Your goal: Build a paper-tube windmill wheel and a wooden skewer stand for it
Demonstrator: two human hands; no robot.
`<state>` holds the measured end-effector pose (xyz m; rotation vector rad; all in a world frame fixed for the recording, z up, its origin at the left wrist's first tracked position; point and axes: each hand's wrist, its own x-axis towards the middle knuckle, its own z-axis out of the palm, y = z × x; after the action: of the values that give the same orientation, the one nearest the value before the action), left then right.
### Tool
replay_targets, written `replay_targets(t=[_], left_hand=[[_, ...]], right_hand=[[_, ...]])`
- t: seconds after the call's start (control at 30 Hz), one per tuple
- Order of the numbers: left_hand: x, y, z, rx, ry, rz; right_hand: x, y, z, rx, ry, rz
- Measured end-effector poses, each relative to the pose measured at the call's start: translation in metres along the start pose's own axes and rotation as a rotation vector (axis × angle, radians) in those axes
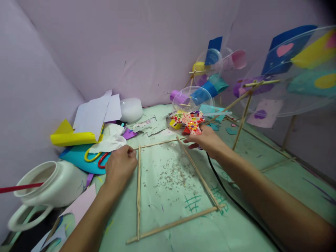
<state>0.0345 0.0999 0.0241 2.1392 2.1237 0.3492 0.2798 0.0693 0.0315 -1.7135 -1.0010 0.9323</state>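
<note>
My left hand [121, 162] is closed, its fingertips at the left end of the far wooden stick [157, 144]. That stick belongs to a four-sided frame lying flat, with a left stick [139, 192], a right stick [199, 173] and a near stick [173, 225]. My right hand [207, 140] is at the frame's far right corner, its fingers curled around a flower-patterned glue gun [190, 120]. A clear glue stick [216, 113] pokes out toward the right. From beneath the hand a black cord [231, 197] runs to the near edge. The grip is partly hidden.
Cup-and-disc wheels stand on stick supports [243, 120] at right, one large disc [283, 101] close by. At left are a white pitcher [65, 182], yellow-handled scissors [91, 155], red-handled scissors [101, 161], crumpled tissue [111, 138] and paper [91, 112]. Crumbs dot the green tabletop [168, 197].
</note>
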Motion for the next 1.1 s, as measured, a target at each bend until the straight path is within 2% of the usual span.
replay_targets(t=[0.07, 0.17, 0.3, 0.37, 0.47, 0.53, 0.6, 0.77, 0.97, 1.1], left_hand=[[-0.007, 0.002, -0.006, 0.026, -0.082, -0.002], [-0.016, -0.001, -0.01, 0.025, -0.154, 0.005], [-0.039, 0.007, -0.015, -0.101, -0.1, 0.041], [-0.062, 0.021, -0.016, -0.185, -0.153, 0.193], [-0.102, 0.05, -0.013, -0.151, -0.377, 0.552], [-0.124, 0.067, -0.007, -0.039, -0.474, 0.683], [-0.137, 0.08, 0.001, 0.046, -0.536, 0.75], [-0.141, 0.088, 0.015, 0.041, -0.587, 0.788], [-0.141, 0.084, 0.02, 0.01, -0.601, 0.761], [-0.142, 0.081, 0.022, -0.021, -0.571, 0.756]], right_hand=[[-0.006, -0.006, -0.005, -0.005, -0.017, 0.012], [-0.013, -0.008, -0.013, -0.179, -0.022, 0.011], [-0.024, -0.001, -0.02, -0.358, -0.072, 0.003], [-0.027, 0.005, -0.022, -0.43, -0.093, -0.015], [-0.026, 0.01, -0.023, -0.509, -0.085, -0.054], [-0.023, 0.011, -0.025, -0.505, -0.055, -0.064], [-0.019, 0.009, -0.028, -0.484, -0.014, -0.089], [-0.008, 0.005, -0.031, -0.495, 0.073, -0.15], [0.012, 0.018, -0.016, -0.373, 0.013, -0.052], [0.017, 0.025, -0.007, -0.36, -0.011, -0.053]])
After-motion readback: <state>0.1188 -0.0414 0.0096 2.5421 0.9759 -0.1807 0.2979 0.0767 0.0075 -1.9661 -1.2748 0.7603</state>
